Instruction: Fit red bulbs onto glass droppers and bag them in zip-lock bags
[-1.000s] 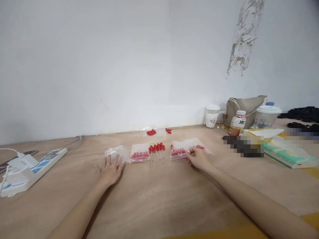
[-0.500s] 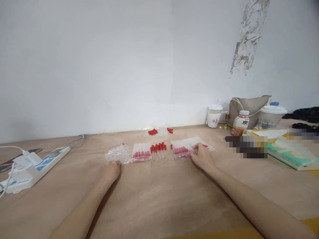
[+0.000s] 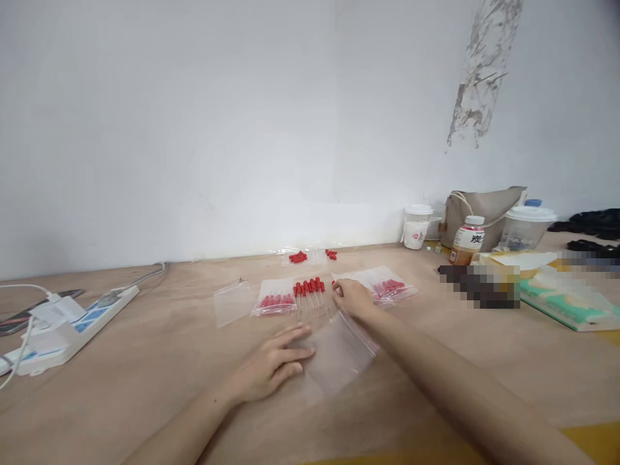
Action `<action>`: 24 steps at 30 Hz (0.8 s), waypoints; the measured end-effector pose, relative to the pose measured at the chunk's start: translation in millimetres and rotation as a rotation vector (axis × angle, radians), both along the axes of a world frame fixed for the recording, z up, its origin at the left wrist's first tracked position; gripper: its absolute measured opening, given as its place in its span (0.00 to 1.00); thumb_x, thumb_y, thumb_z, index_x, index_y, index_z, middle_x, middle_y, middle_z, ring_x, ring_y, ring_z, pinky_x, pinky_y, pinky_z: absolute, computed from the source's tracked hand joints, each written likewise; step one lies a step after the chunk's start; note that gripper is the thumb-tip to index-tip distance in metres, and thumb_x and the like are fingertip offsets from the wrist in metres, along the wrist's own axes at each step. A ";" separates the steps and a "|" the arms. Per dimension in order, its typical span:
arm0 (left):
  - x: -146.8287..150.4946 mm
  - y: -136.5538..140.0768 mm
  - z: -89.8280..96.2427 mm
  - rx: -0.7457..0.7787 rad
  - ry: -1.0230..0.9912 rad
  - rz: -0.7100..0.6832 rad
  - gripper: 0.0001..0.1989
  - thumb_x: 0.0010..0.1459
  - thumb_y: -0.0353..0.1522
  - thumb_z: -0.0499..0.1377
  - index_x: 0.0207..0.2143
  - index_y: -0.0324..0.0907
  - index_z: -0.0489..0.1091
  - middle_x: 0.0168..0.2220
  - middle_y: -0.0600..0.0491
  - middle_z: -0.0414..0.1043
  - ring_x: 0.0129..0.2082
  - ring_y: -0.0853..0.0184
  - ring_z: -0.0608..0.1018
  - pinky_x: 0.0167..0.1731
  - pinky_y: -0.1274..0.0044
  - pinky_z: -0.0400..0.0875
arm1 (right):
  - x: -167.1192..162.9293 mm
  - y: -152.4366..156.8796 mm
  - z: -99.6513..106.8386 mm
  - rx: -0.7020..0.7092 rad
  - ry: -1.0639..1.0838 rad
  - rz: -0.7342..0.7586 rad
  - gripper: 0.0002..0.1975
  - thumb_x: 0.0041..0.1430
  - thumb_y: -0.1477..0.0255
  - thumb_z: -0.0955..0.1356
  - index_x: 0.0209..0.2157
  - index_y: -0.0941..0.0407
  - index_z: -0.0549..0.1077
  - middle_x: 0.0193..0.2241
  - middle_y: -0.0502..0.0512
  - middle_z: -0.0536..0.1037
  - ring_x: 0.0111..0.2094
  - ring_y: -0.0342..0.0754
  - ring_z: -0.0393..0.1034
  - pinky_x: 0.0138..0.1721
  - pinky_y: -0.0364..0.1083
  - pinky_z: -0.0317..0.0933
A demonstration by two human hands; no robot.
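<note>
My left hand (image 3: 275, 363) lies on the table with its fingers spread, the tips at the edge of a clear zip bag (image 3: 339, 365) with nothing visible inside. My right hand (image 3: 356, 298) reaches beyond that bag, its fingers pinched at a red-handled thin metal tool (image 3: 334, 284); most of the tool is hidden. Left of it lies a row of several similar red-handled tools (image 3: 310, 286), shafts toward me. On either side are zip bags with red-handled tools inside, a left filled bag (image 3: 275, 298) and a right filled bag (image 3: 387, 287), the latter partly behind my right hand.
Another clear bag (image 3: 232, 303) lies at the left. Small red pieces (image 3: 298, 257) sit on clear plastic by the wall. A white power strip (image 3: 92, 323) is at far left. At right stand a lidded cup (image 3: 416, 227), a drink bottle (image 3: 467, 242) and a tissue pack (image 3: 566, 297).
My left hand has left the clear bag at the left and moved right and nearer. A clear bag now lies in front, and my right hand has shifted left toward the tools.
</note>
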State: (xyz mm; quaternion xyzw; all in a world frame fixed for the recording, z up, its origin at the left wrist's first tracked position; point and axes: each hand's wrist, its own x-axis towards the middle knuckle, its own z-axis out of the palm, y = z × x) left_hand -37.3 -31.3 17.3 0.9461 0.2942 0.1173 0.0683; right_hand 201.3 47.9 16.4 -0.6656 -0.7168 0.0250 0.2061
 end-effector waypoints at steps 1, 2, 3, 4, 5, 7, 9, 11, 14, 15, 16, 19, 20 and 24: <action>1.3 -2.6 -1.6 -0.047 0.033 0.006 0.19 0.61 0.38 0.46 0.54 0.51 0.56 0.60 0.55 0.47 0.59 0.61 0.52 0.54 0.64 0.52 | -3.7 5.6 -0.3 -0.016 -0.003 -0.025 0.13 0.52 0.70 0.61 0.39 0.56 0.71 0.38 0.58 0.73 0.40 0.50 0.67 0.36 0.43 0.56; 2.3 -4.3 -2.7 -0.079 0.060 0.018 0.21 0.60 0.40 0.46 0.56 0.51 0.53 0.60 0.54 0.45 0.59 0.60 0.51 0.55 0.62 0.49 | -7.0 10.5 -0.7 -0.035 -0.006 -0.054 0.13 0.52 0.70 0.61 0.38 0.57 0.71 0.37 0.60 0.73 0.39 0.52 0.67 0.35 0.45 0.57; 3.6 -5.6 -3.4 -0.099 0.075 0.032 0.23 0.60 0.41 0.47 0.57 0.51 0.50 0.61 0.53 0.43 0.59 0.59 0.49 0.55 0.61 0.47 | -9.9 14.6 -1.2 -0.054 -0.007 -0.082 0.13 0.51 0.70 0.62 0.38 0.59 0.72 0.37 0.63 0.73 0.39 0.53 0.68 0.35 0.46 0.57; 5.9 -7.1 -3.6 -0.103 0.071 0.047 0.24 0.59 0.42 0.47 0.57 0.51 0.49 0.61 0.53 0.42 0.59 0.58 0.48 0.55 0.60 0.45 | -12.6 18.0 -1.6 -0.071 -0.005 -0.107 0.14 0.51 0.70 0.61 0.37 0.60 0.72 0.37 0.65 0.73 0.39 0.55 0.68 0.35 0.47 0.58; 9.5 -9.3 -3.0 -0.098 0.052 0.060 0.24 0.59 0.41 0.47 0.58 0.50 0.48 0.61 0.53 0.41 0.59 0.58 0.47 0.55 0.60 0.44 | -15.0 20.8 -2.0 -0.084 -0.001 -0.127 0.14 0.52 0.70 0.61 0.38 0.62 0.72 0.37 0.67 0.73 0.39 0.56 0.68 0.35 0.48 0.58; 20.8 -16.9 0.2 -0.073 -0.021 0.076 0.23 0.61 0.39 0.46 0.58 0.49 0.47 0.61 0.54 0.39 0.60 0.60 0.46 0.56 0.62 0.44 | -19.4 25.3 -2.6 -0.102 0.014 -0.152 0.15 0.52 0.71 0.61 0.38 0.62 0.72 0.38 0.68 0.73 0.39 0.57 0.68 0.36 0.50 0.59; 34.5 -27.9 5.3 -0.082 -0.051 0.011 0.22 0.62 0.36 0.43 0.58 0.51 0.47 0.61 0.56 0.41 0.60 0.62 0.48 0.56 0.64 0.46 | -23.3 29.0 -3.6 -0.118 0.036 -0.168 0.15 0.52 0.71 0.61 0.37 0.63 0.72 0.38 0.70 0.73 0.40 0.57 0.68 0.37 0.51 0.59; 44.7 -37.7 10.1 -0.129 0.015 -0.153 0.22 0.59 0.37 0.49 0.56 0.52 0.51 0.60 0.56 0.47 0.58 0.60 0.53 0.55 0.63 0.47 | -26.4 32.7 -4.8 -0.130 0.067 -0.181 0.15 0.52 0.71 0.61 0.36 0.64 0.73 0.37 0.72 0.73 0.41 0.59 0.68 0.38 0.52 0.58; 43.9 -39.3 12.9 -0.151 0.049 -0.212 0.22 0.56 0.35 0.52 0.54 0.53 0.56 0.59 0.56 0.50 0.57 0.58 0.56 0.55 0.61 0.48 | -27.2 38.1 -4.6 -0.136 0.142 -0.194 0.14 0.52 0.70 0.62 0.34 0.65 0.73 0.37 0.73 0.73 0.41 0.60 0.67 0.38 0.54 0.58; 39.3 -35.5 12.3 -0.148 0.047 -0.210 0.21 0.57 0.33 0.52 0.53 0.54 0.57 0.59 0.57 0.50 0.57 0.58 0.56 0.55 0.61 0.47 | -25.6 39.5 -3.4 -0.134 0.176 -0.193 0.14 0.51 0.70 0.62 0.33 0.64 0.73 0.37 0.73 0.73 0.41 0.60 0.67 0.38 0.54 0.58; 33.3 -30.0 11.0 -0.146 0.044 -0.208 0.21 0.57 0.31 0.51 0.53 0.54 0.59 0.58 0.58 0.51 0.57 0.59 0.55 0.55 0.62 0.47 | -22.9 40.3 -1.6 -0.129 0.216 -0.185 0.13 0.51 0.69 0.63 0.32 0.64 0.73 0.36 0.72 0.73 0.40 0.59 0.68 0.37 0.53 0.58; 14.6 -10.6 4.4 -0.133 0.023 -0.149 0.21 0.57 0.27 0.48 0.51 0.55 0.61 0.58 0.60 0.52 0.58 0.61 0.54 0.55 0.62 0.47 | -7.1 37.2 5.2 -0.080 0.365 -0.111 0.12 0.53 0.68 0.61 0.29 0.62 0.71 0.30 0.65 0.75 0.34 0.53 0.70 0.33 0.47 0.60; 10.3 -5.4 1.9 -0.122 0.011 -0.112 0.22 0.57 0.25 0.47 0.50 0.55 0.61 0.57 0.60 0.53 0.58 0.61 0.54 0.55 0.61 0.46 | 0.2 33.5 6.7 -0.052 0.422 -0.080 0.12 0.54 0.68 0.60 0.30 0.62 0.70 0.28 0.62 0.75 0.32 0.50 0.70 0.31 0.44 0.60; 8.1 -0.4 -5.3 -0.099 -0.120 0.082 0.19 0.59 0.27 0.45 0.50 0.52 0.62 0.56 0.56 0.56 0.57 0.63 0.57 0.54 0.64 0.51 | 31.2 4.9 1.0 0.078 0.646 -0.016 0.17 0.56 0.68 0.58 0.46 0.61 0.58 0.24 0.52 0.72 0.25 0.43 0.68 0.25 0.40 0.60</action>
